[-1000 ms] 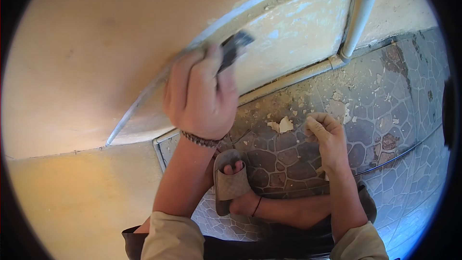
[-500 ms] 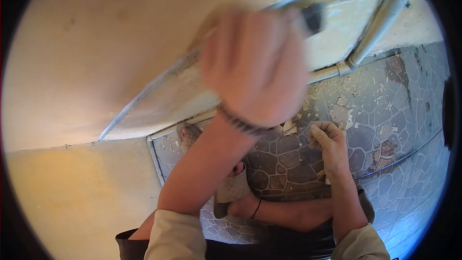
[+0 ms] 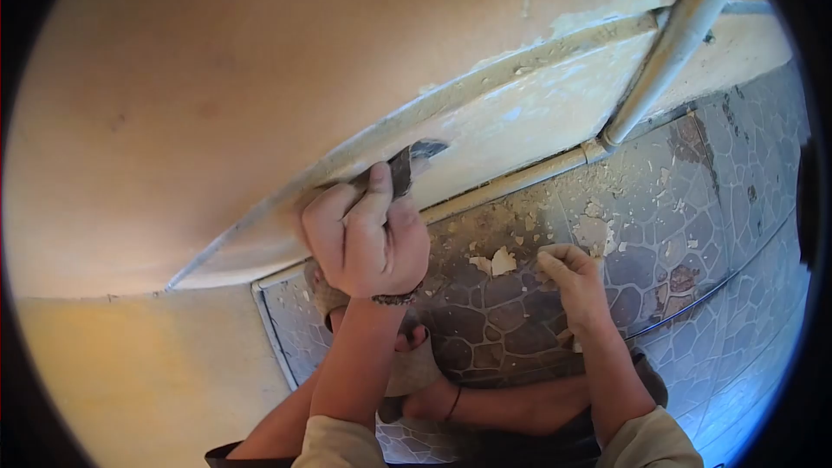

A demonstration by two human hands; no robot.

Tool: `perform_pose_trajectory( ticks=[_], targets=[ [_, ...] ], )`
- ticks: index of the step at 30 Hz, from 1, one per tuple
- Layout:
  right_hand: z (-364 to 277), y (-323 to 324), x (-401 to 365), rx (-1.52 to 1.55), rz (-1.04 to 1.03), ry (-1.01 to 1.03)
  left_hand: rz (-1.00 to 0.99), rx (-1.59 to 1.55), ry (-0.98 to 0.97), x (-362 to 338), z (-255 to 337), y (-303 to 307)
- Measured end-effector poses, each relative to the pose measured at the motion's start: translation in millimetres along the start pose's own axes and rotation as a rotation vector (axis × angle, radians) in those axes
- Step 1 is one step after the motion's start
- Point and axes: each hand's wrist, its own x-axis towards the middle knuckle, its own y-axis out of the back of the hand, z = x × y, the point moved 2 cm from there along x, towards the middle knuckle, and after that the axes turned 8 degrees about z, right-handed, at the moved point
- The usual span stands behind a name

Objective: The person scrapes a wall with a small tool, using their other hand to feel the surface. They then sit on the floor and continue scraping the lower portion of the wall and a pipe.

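My left hand [image 3: 368, 238], with a dark bracelet at the wrist, is closed around a dark flat scraper [image 3: 401, 172]. The blade lies at the lower wall panel [image 3: 537, 108], just under the raised ledge. Beside its tip is a dark grey patch [image 3: 429, 149] on the panel. My right hand [image 3: 572, 277] hangs lower, over the floor, thumb and fingers pressed together; anything between them is too small to make out. Pale flakes [image 3: 503, 262] lie on the floor just left of it.
A pipe [image 3: 672, 52] runs down the wall at the upper right and meets a pipe [image 3: 520, 180] along the wall's base. The floor [image 3: 529, 303] has a stone pattern, with crumbs scattered over it. My sandalled foot [image 3: 412, 364] rests below my left hand.
My left hand has moved down and left with the scraper, from the upper wall to the panel below the ledge. The view has shifted slightly; my right hand keeps its pinch.
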Motion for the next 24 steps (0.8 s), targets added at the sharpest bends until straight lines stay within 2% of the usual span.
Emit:
perform_pose_trajectory(
  ticks=[5, 8, 10, 12, 13, 16, 19, 21, 24],
  targets=[
    [6, -4, -6, -0.048, -0.03, -0.005, -0.025, -0.093, -0.009, 40, 28, -15],
    [4, -5, -2, -0.067, -0.055, -0.042, 0.009, 0.082, -0.016, 11, 5, -1],
    [-2, -2, -4, -0.055, -0.002, 0.0, 0.09, -0.043, 0.169, 7, 0, 1],
    [0, 1, -7, -0.026, 0.015, 0.022, 0.07, -0.091, 0.163, 10, 7, 2],
    [0, 0, -7, -0.02, 0.011, 0.034, 0.016, -0.072, 0.048, 37, 21, -9],
    [7, -5, -4, -0.032, -0.066, -0.009, 0.058, -0.033, -0.069, 52, 26, -19],
    [-2, -1, -1, -0.029, -0.02, -0.016, 0.053, 0.036, 0.105, 5, -2, 13],
    [-3, 7, -4, 0.023, 0.035, 0.05, 0.062, -0.018, 0.115, 7, -1, 9],
    [2, -1, -7, -0.01, -0.019, 0.066, 0.054, -0.056, -0.004, 55, 30, -26]
  ],
)
